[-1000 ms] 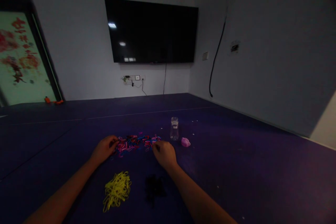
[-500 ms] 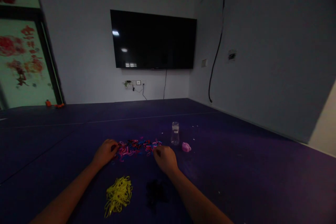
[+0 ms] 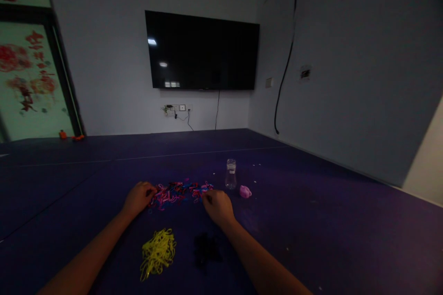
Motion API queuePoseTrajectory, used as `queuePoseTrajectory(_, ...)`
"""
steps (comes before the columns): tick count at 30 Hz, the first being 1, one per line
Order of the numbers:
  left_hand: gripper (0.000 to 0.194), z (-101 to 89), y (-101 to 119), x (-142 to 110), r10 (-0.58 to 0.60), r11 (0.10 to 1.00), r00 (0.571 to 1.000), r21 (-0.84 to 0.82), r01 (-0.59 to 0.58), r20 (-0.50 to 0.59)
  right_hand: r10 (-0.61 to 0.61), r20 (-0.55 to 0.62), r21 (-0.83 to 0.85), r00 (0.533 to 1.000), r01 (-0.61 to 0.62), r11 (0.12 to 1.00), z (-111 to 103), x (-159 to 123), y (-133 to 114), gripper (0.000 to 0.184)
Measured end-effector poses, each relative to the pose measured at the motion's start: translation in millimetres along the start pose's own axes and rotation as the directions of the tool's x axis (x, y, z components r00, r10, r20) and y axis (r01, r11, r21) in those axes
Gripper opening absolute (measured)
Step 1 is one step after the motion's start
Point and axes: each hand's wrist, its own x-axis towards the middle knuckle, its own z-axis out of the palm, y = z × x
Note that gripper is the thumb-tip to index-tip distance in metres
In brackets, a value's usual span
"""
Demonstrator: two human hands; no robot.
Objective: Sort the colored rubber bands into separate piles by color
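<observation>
A spread-out heap of small pink, red, blue and dark rubber bands [image 3: 178, 193] lies on the purple surface. At its left end is my left hand [image 3: 139, 198], thumb and fingers curled together against the bands. My right hand [image 3: 218, 205] is bent the same way at the right end of the heap. What either hand pinches, if anything, is too small and dark to see. Nearer to me lie a pile of yellow rubber bands [image 3: 158, 252] and a black pile [image 3: 206, 250], its pieces hard to make out.
Beyond my right hand stands a clear bottle [image 3: 230, 176], with a pink cap [image 3: 245, 191] lying beside it. Small white bits are scattered near them. A television [image 3: 204, 53] hangs on the far wall, and a dark cable [image 3: 284, 83] runs down the right wall.
Both hands stay at the two ends of the multicoloured heap. The whole view has shifted very slightly; no band has visibly been moved.
</observation>
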Motion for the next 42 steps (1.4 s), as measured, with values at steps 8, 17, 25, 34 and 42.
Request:
queuePoseTrajectory(8,0.020,-3.8,16,1,-0.040,0.982,0.998,0.187,0.029,0.055,-0.024,-0.013,-0.004,1.000,0.024,1.000,0,0,0,0.028)
queuePoseTrajectory(17,0.022,4.1,7,1,-0.036,0.988,0.999,0.150,0.035,0.002,-0.011,-0.001,-0.017,1.000,0.011,1.000,-1,0,0,0.029)
queuePoseTrajectory(25,0.020,4.9,4,0,-0.040,0.997,0.998,0.067,0.044,-0.046,-0.008,0.000,-0.031,1.000,0.008,0.999,0,-1,1,0.029)
queuePoseTrajectory(34,0.022,5.4,-3,3,0.024,1.000,1.000,0.020,-0.024,-0.006,-0.011,0.009,-0.032,1.000,0.011,0.999,-2,-1,0,0.028)
queuePoseTrajectory(42,0.020,-1.8,2,4,-0.046,0.995,0.998,0.093,0.042,0.038,0.003,0.016,-0.032,1.000,-0.003,0.999,-4,-1,-3,0.029)
